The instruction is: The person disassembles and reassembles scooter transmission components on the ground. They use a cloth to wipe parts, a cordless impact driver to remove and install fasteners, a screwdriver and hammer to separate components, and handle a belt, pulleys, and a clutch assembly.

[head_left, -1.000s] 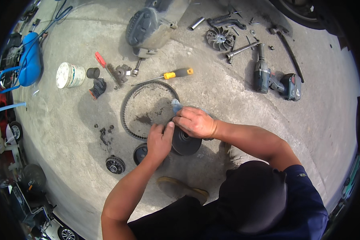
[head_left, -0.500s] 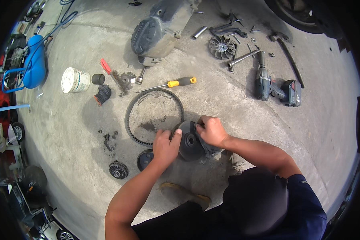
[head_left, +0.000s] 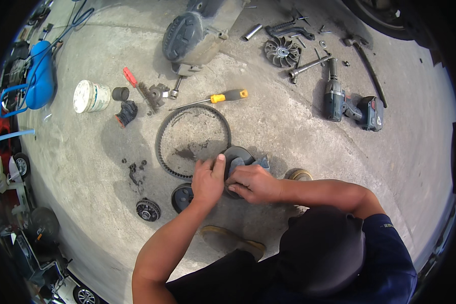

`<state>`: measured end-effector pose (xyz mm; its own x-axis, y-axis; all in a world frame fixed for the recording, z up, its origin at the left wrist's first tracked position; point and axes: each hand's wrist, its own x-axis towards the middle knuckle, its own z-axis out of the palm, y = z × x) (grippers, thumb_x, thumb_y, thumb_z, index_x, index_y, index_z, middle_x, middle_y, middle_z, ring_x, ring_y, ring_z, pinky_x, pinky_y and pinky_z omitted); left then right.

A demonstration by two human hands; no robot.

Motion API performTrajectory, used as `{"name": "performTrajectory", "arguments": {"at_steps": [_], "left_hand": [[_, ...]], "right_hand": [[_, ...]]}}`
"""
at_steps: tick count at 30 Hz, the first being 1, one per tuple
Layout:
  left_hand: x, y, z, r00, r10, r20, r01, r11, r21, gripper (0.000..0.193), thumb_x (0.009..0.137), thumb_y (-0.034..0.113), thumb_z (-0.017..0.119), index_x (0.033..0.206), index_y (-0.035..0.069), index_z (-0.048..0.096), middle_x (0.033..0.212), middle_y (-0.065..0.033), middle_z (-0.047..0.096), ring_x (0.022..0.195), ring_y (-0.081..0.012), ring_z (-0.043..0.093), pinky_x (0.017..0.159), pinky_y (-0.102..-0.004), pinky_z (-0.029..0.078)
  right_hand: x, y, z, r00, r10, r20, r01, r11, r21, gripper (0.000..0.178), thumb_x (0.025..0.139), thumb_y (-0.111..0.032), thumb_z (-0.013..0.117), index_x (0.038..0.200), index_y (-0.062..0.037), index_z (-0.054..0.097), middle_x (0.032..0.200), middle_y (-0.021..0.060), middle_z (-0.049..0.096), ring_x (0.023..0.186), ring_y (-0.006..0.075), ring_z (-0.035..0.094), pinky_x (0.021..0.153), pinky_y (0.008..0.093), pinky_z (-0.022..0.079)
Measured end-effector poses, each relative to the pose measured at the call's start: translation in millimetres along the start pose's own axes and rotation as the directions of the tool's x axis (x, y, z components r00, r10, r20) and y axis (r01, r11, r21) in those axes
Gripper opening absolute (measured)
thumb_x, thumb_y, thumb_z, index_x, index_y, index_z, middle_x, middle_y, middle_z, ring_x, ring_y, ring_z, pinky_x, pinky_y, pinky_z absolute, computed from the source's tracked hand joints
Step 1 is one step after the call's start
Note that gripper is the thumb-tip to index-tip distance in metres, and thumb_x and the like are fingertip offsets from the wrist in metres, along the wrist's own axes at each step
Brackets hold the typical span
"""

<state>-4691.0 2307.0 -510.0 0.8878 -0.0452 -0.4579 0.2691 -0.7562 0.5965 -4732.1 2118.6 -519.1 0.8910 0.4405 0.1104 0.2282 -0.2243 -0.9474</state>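
My left hand (head_left: 209, 178) grips the left rim of a dark round metal pulley disc (head_left: 239, 152), thumb along its edge. A blue-grey rag (head_left: 263, 162) is bunched under my right hand (head_left: 256, 183), whose curled fingers press it onto the disc's face. Hand and cloth hide the disc's hub. Just beyond my left hand a toothed drive belt (head_left: 158, 133) lies in a loop on the floor. Close to my left wrist sit a dark metal drum (head_left: 180, 198) and a round clutch part (head_left: 148, 210).
Beyond the belt lie a yellow-handled screwdriver (head_left: 229, 96), a red-handled wire brush (head_left: 130, 77), a black glove (head_left: 127, 112) and a white tub (head_left: 91, 97). A large engine cover (head_left: 187, 43) lies farther off. At right are a cordless impact wrench (head_left: 334, 101), a hammer (head_left: 368, 71) and a fan wheel (head_left: 282, 52).
My right hand has moved left and nearer with the rag, from the disc's right edge onto its face. My left hand still holds the rim.
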Motion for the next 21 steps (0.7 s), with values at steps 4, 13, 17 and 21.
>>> {"name": "performTrajectory", "arguments": {"at_steps": [4, 13, 17, 21], "left_hand": [[-1.0, 2.4, -9.2, 0.999, 0.021, 0.037, -0.022, 0.999, 0.045, 0.057, 0.103, 0.053, 0.058, 0.093, -0.002, 0.070, 0.105, -0.0248, 0.061, 0.097, -0.0479, 0.061, 0.087, -0.0533, 0.049], [0.4, 12.9, -3.2, 0.999, 0.052, 0.010, -0.053, 0.995, 0.085, 0.056, 0.101, 0.050, 0.062, 0.083, -0.003, 0.066, 0.099, -0.0245, 0.062, 0.093, -0.0485, 0.061, 0.083, -0.0556, 0.049], [5.0, 19.3, -1.9, 1.000, 0.026, 0.001, -0.026, 0.992, 0.126, 0.059, 0.101, 0.052, 0.061, 0.087, -0.005, 0.068, 0.103, -0.0273, 0.063, 0.095, -0.0499, 0.062, 0.086, -0.0564, 0.049], [8.4, 26.3, 3.6, 1.000, -0.020, -0.025, 0.024, 0.983, 0.179, 0.062, 0.101, 0.054, 0.059, 0.091, -0.007, 0.070, 0.106, -0.0293, 0.064, 0.100, -0.0514, 0.063, 0.089, -0.0567, 0.050]], "right_hand": [[-26.2, 17.3, -18.9, 0.936, -0.181, 0.301, 0.239, 0.956, -0.168, 0.018, 0.084, -0.009, 0.077, 0.101, -0.0050, 0.071, 0.091, 0.0106, 0.066, 0.080, 0.0314, 0.069, 0.068, 0.0428, 0.056], [-42.4, 53.4, -21.7, 0.993, 0.082, -0.081, -0.108, 0.906, -0.410, 0.015, 0.083, -0.013, 0.076, 0.092, -0.0045, 0.067, 0.082, 0.0116, 0.064, 0.074, 0.0340, 0.067, 0.064, 0.0469, 0.055], [-42.6, 24.5, -11.0, 0.999, -0.003, -0.054, -0.014, 0.954, -0.301, 0.013, 0.083, -0.011, 0.076, 0.089, -0.0033, 0.066, 0.081, 0.0129, 0.063, 0.073, 0.0349, 0.066, 0.063, 0.0465, 0.055], [-20.3, 1.9, -2.6, 0.975, 0.069, -0.210, -0.105, 0.981, -0.165, 0.012, 0.085, -0.008, 0.075, 0.092, -0.0006, 0.068, 0.082, 0.0142, 0.065, 0.072, 0.0362, 0.066, 0.063, 0.0460, 0.055]]}}
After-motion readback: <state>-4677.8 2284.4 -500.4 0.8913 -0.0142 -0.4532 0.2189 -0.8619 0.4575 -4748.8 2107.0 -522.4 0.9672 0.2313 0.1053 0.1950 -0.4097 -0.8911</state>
